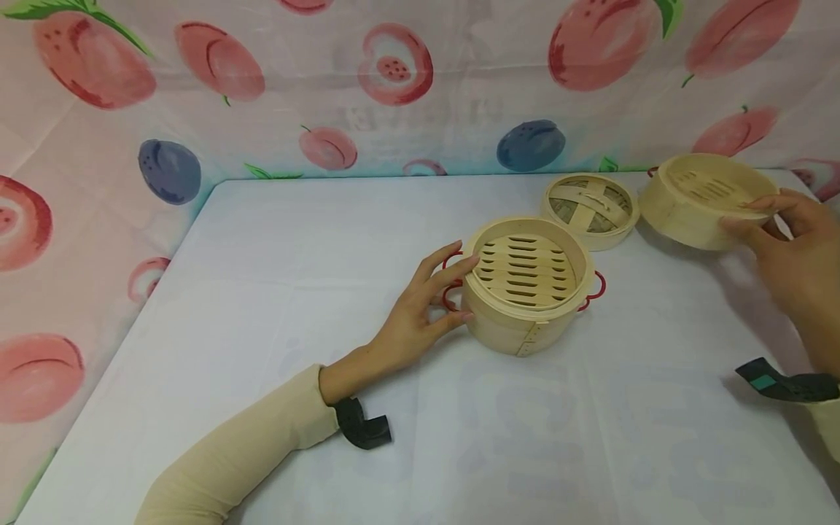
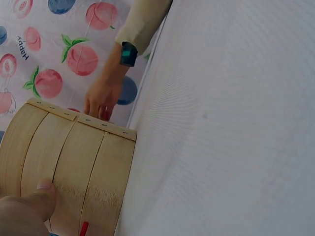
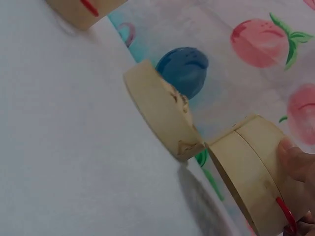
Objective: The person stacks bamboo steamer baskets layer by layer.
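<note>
Two stacked bamboo steamer baskets (image 1: 525,321) stand mid-table, with slotted base slats showing inside and red handles on both sides. My left hand (image 1: 426,295) grips them at the left, fingers at the top rim and handles, thumb (image 2: 42,199) against the wall. At the far right, my right hand (image 1: 787,240) holds another bamboo steamer basket (image 1: 689,215) by its near right rim, tilted and raised over its shadow. One red handle (image 3: 285,214) of it shows in the right wrist view. Between them lies the round woven bamboo lid (image 1: 593,237) with crossed strips.
White cloth covers the table (image 1: 295,277). Behind it and along the left hangs a fruit-print curtain (image 1: 453,73). The lid sits close behind the stack, near the table's back edge. Black straps (image 1: 361,426) are on both wrists.
</note>
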Motion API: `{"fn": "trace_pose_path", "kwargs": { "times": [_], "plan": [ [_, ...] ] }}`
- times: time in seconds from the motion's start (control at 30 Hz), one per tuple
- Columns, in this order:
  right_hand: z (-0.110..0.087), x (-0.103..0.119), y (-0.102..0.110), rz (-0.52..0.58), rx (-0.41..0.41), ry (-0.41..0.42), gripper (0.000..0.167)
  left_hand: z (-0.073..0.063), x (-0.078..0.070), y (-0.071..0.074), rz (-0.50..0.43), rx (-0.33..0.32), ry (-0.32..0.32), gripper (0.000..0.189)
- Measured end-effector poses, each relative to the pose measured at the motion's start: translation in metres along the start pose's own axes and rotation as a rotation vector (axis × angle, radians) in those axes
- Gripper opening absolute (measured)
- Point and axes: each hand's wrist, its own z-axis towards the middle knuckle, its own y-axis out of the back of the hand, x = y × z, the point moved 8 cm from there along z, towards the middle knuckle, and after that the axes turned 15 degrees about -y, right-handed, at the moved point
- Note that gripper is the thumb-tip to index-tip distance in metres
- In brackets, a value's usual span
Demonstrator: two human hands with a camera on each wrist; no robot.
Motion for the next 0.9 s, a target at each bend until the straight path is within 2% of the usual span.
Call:
{"fn": "trace_pose_path", "kwargs": {
  "times": [0.13, 0.2, 0.37, 0.63, 0.8, 0.9],
  "plan": [
    [-0.004, 0.010, 0.001, 0.270, 0.060, 0.046, 0.022, 0.000, 0.000, 0.000, 0.004, 0.000, 0.004, 0.073],
    [-0.005, 0.013, 0.001, 0.356, 0.075, 0.047, 0.027, 0.000, 0.000, 0.000, 0.009, 0.002, 0.005, 0.073],
    [-0.010, 0.022, 0.000, 0.389, 0.080, 0.059, 0.031, 0.000, 0.001, 0.000, 0.021, 0.008, 0.010, 0.072],
    [-0.022, 0.045, -0.009, 0.313, 0.134, 0.169, 0.029, 0.000, 0.000, 0.000, 0.020, 0.004, 0.004, 0.072],
    [-0.029, 0.051, -0.012, 0.369, 0.175, 0.194, 0.030, 0.000, 0.000, 0.000, 0.031, 0.007, 0.003, 0.072],
    [-0.033, 0.053, -0.016, 0.447, 0.218, 0.197, 0.031, 0.000, 0.001, 0.000, 0.034, 0.008, 0.006, 0.072]
  ]
}}
